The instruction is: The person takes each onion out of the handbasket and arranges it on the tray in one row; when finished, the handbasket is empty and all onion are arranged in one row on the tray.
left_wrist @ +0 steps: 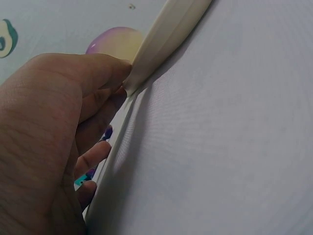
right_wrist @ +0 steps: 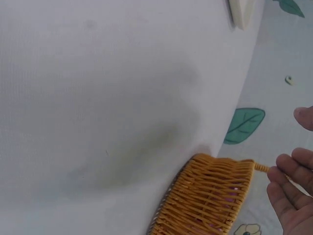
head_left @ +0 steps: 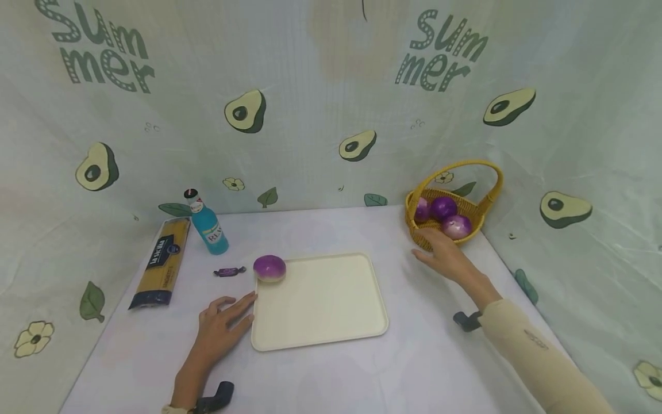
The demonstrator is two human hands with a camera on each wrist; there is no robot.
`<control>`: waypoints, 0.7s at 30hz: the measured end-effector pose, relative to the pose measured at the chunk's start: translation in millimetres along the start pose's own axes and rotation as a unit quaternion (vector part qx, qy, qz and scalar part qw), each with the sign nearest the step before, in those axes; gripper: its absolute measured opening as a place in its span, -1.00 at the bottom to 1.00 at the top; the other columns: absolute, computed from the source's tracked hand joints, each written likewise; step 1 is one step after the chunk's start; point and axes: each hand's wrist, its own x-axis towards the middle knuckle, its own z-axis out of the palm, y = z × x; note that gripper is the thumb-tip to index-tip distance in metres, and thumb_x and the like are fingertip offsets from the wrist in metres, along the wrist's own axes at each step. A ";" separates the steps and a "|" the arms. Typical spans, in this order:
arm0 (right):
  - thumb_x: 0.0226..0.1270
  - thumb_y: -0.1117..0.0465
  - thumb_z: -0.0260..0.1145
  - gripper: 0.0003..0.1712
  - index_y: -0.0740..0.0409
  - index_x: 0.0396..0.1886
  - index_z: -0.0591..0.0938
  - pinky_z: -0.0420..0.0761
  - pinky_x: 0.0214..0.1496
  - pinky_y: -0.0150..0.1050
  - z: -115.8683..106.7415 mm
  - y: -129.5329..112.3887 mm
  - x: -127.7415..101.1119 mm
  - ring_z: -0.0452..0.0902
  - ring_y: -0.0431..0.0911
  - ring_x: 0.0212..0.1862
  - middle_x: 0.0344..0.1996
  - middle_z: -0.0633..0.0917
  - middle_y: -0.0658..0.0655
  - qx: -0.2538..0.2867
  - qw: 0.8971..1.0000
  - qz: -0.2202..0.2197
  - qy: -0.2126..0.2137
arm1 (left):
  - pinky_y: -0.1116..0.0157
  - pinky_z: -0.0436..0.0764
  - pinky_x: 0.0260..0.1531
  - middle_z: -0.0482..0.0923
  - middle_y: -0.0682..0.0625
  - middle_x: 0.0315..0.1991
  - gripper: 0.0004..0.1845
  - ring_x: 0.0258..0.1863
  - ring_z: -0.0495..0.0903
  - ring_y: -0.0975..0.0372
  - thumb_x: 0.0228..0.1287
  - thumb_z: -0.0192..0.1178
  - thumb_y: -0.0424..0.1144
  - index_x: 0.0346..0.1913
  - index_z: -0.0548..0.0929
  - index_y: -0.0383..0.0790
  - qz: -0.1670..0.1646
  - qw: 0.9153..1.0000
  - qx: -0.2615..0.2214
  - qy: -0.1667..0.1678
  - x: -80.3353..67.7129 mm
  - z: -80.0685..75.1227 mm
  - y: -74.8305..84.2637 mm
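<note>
My left hand [head_left: 219, 332] lies beside the cream rectangular tray [head_left: 320, 305], its fingers fairly straight and their tips at the tray's left edge. In the left wrist view, the thumb [left_wrist: 105, 72] meets that edge. A round purple-and-cream vegetable [head_left: 269, 268], like an onion or turnip, sits on the tray's far left corner. At the right, my right hand [head_left: 446, 256] reaches over the near side of a yellow wicker basket [head_left: 420, 240], fingers extended and holding nothing. Inside the basket are several similar purple vegetables [head_left: 457, 227]. The right wrist view shows fingertips beside the basket's woven wall [right_wrist: 203, 193].
Left of the tray lies a small purple-wrapped candy [head_left: 230, 271]. Behind it stands a blue bottle [head_left: 209, 227], and a spaghetti pack [head_left: 162, 261] lies along the table's left side. A printed cloth [head_left: 305, 69] hangs at the back and sides. The basket's tall handle [head_left: 468, 163] arches upward.
</note>
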 end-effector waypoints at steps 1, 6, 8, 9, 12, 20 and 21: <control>0.42 0.14 0.34 -0.35 0.40 0.36 0.40 0.27 0.38 0.26 0.6 2.0 -0.1 0.29 0.34 0.34 0.29 0.44 0.45 -0.001 1.000 -0.004 0.002 | -0.23 0.08 0.20 0.54 0.07 0.30 -0.47 0.30 0.24 -0.05 0.43 0.14 0.15 0.41 0.47 0.23 0.002 1.000 -0.002 0.001 -0.9 -0.1 0.0; 0.39 0.20 0.35 -0.41 0.44 0.29 0.44 0.35 0.31 0.26 -0.7 10.0 3.4 0.38 0.33 0.26 0.19 0.51 0.45 -0.010 0.999 -0.024 0.022 | -0.24 0.06 0.20 0.53 0.07 0.31 -0.47 0.30 0.23 -0.06 0.44 0.14 0.15 0.42 0.45 0.24 0.003 1.000 0.001 0.004 -2.2 1.7 -0.9; 0.38 0.21 0.36 -0.41 0.45 0.27 0.45 0.36 0.30 0.27 -3.0 12.1 5.6 0.38 0.35 0.24 0.18 0.51 0.47 -0.015 0.999 -0.024 0.025 | -0.23 0.06 0.21 0.53 0.07 0.31 -0.47 0.31 0.22 -0.05 0.43 0.13 0.16 0.42 0.46 0.25 -0.001 1.000 0.001 0.002 -1.4 1.7 -1.0; 0.38 0.21 0.35 -0.41 0.46 0.27 0.44 0.35 0.30 0.28 -4.1 13.7 6.5 0.37 0.35 0.25 0.18 0.50 0.47 -0.019 0.999 -0.021 0.023 | -0.23 0.06 0.21 0.53 0.07 0.31 -0.47 0.31 0.22 -0.05 0.43 0.13 0.17 0.42 0.45 0.26 -0.004 1.000 0.001 0.000 -1.1 1.9 -1.2; 0.40 0.19 0.34 -0.39 0.45 0.31 0.42 0.27 0.36 0.29 -7.2 17.8 8.1 0.29 0.37 0.31 0.25 0.44 0.49 -0.021 1.000 -0.006 0.013 | -0.22 0.06 0.22 0.52 0.08 0.32 -0.46 0.33 0.22 -0.05 0.43 0.12 0.18 0.42 0.45 0.25 -0.010 1.000 -0.002 -0.006 -1.2 1.9 -1.0; 0.43 0.19 0.31 -0.36 0.48 0.34 0.37 0.18 0.39 0.31 -15.6 25.8 13.0 0.22 0.41 0.35 0.30 0.38 0.53 -0.021 1.000 0.020 0.001 | -0.22 0.08 0.22 0.50 0.09 0.33 -0.46 0.32 0.23 -0.04 0.43 0.13 0.18 0.42 0.46 0.22 -0.009 1.000 0.007 -0.006 -1.9 0.7 0.5; 0.44 0.19 0.31 -0.37 0.49 0.34 0.37 0.18 0.39 0.31 -16.9 27.0 14.0 0.22 0.41 0.35 0.29 0.38 0.53 -0.023 1.000 0.021 0.002 | -0.22 0.08 0.22 0.50 0.09 0.34 -0.46 0.32 0.22 -0.04 0.44 0.13 0.17 0.42 0.46 0.22 -0.010 1.000 0.006 -0.007 -1.5 0.3 0.8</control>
